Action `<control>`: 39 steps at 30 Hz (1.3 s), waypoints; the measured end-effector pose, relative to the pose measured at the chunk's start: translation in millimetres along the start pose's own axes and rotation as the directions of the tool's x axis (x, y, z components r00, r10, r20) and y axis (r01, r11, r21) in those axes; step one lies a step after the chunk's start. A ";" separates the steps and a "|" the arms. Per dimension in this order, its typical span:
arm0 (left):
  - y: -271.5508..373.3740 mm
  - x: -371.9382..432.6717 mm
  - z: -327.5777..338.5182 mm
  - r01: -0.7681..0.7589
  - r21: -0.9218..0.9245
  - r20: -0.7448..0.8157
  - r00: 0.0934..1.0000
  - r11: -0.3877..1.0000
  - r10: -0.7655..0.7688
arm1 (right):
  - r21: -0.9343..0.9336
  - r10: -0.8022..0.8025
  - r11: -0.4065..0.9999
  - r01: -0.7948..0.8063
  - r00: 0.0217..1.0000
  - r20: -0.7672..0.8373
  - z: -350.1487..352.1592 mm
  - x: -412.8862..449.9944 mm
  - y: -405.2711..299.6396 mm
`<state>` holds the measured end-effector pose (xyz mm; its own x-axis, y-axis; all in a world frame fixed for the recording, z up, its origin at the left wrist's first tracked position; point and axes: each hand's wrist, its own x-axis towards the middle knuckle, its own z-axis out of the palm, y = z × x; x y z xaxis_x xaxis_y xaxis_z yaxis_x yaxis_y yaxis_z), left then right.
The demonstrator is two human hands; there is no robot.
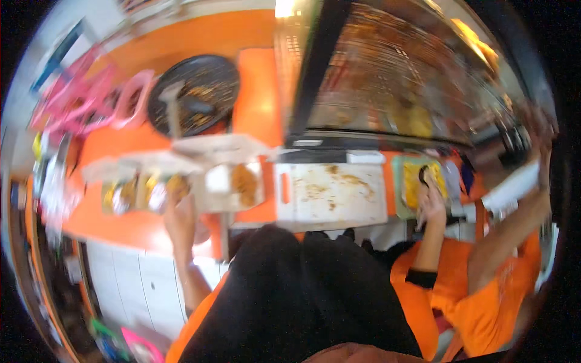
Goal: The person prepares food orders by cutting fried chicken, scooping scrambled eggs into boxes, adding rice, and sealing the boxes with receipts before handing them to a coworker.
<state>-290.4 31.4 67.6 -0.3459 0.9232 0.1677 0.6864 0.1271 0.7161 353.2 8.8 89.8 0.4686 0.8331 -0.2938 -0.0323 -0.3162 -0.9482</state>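
Motion blurs much of the picture. My left hand (180, 222) is at the front edge of the middle open cardboard takeaway box (171, 205), fingers by a browned piece of food (177, 186); whether it grips anything is unclear. Similar open boxes stand on both sides, the right one (218, 199) with white rice (219, 179) beside orange-brown food (245, 183). My right hand (432, 206) reaches over a green-rimmed tray (398, 186) of yellow food (412, 181). A dark, round-ended thing (424, 174) is at its fingertips; I cannot tell whether it is held.
A stained white cutting board (331, 195) lies before me. Behind stand a glass-fronted display case (372, 81) and a large black pan (195, 95) with food scraps and a utensil. Pink plastic bags or baskets (86, 100) are at left. A co-worker in orange (494, 299) stands close at right, one arm raised.
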 end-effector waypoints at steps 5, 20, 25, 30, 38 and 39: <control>1.3 -5.2 -9.0 -0.005 0.175 -0.073 0.997 0.985 0.018 | -0.004 0.282 0.949 -0.316 0.842 0.459 145.5 -45.9 -12.6; -21.8 -34.7 -15.9 0.201 0.077 -0.034 0.979 0.977 -0.199 | -0.404 -0.405 -0.019 0.915 0.363 0.839 475.9 -155.3 10.5; -34.7 -39.6 -20.9 0.190 -0.036 -0.047 0.980 0.981 -0.192 | -0.464 -0.319 0.226 0.856 0.516 0.795 471.5 -145.7 7.1; -30.0 -27.2 -24.3 0.072 -0.219 -0.047 0.995 0.973 -0.085 | -0.029 -0.108 0.972 0.233 0.552 0.827 375.8 -115.2 -27.7; 45.5 -11.7 -23.8 -0.140 -0.551 0.026 0.982 0.823 0.185 | -0.580 -0.150 0.772 0.259 0.962 0.230 115.6 -66.4 -43.0; 57.7 -8.8 -17.3 -0.182 -0.580 0.020 0.971 0.794 0.237 | -0.585 -0.137 0.795 0.159 0.987 0.082 88.4 -57.3 -36.9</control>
<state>-258.9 24.2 119.1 -0.1605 0.9339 0.3195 0.2367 -0.2779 0.9310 249.5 12.8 131.0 0.3944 0.9030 -0.1702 0.5654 -0.3845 -0.7297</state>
